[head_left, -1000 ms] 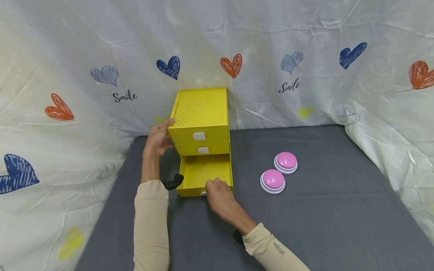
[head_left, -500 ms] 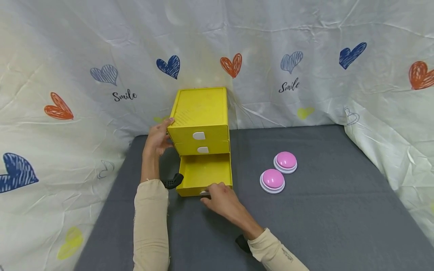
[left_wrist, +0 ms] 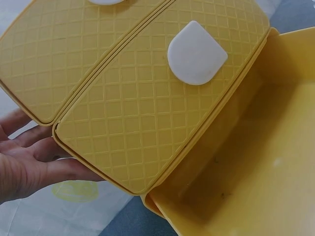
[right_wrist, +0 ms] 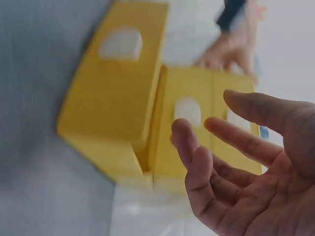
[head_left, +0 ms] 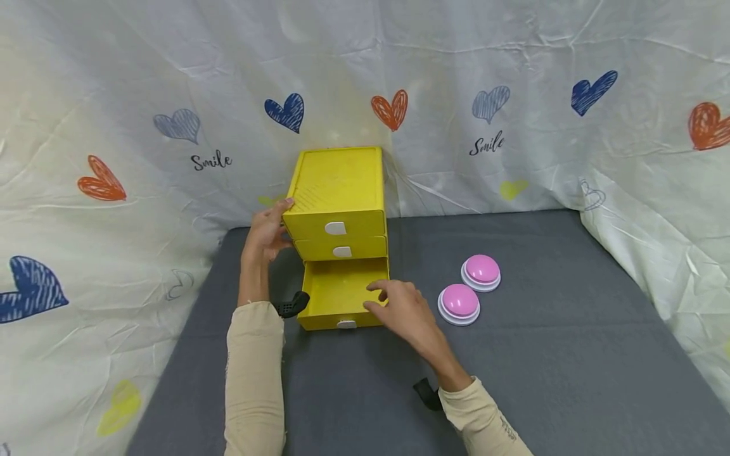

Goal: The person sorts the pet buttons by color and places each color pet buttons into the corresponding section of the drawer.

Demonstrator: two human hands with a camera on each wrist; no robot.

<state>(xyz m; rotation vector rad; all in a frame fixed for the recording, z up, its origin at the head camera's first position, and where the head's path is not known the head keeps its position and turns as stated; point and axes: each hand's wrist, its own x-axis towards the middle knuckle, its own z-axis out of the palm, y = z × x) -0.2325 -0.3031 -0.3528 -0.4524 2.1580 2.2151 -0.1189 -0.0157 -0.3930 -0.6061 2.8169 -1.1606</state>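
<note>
A yellow drawer unit with three stacked drawers stands against the backdrop. Its top and middle drawers are closed, and the bottom drawer is pulled out toward me. White tabs mark the fronts, such as the middle drawer's tab. My left hand rests against the unit's left side, fingers spread along it near the top edge. Over the right front corner of the bottom drawer is my right hand, fingers loosely bent and apart, holding nothing. In the right wrist view this hand appears away from the bottom drawer's tab.
Two pink push buttons with white bases, a nearer one and a farther one, sit right of the unit on the dark grey tabletop. A white heart-printed cloth hangs behind and at both sides.
My right hand has let go of the bottom drawer's tab, opened its fingers and moved up and to the right. The drawer has stayed out, and my left hand has kept its place.
</note>
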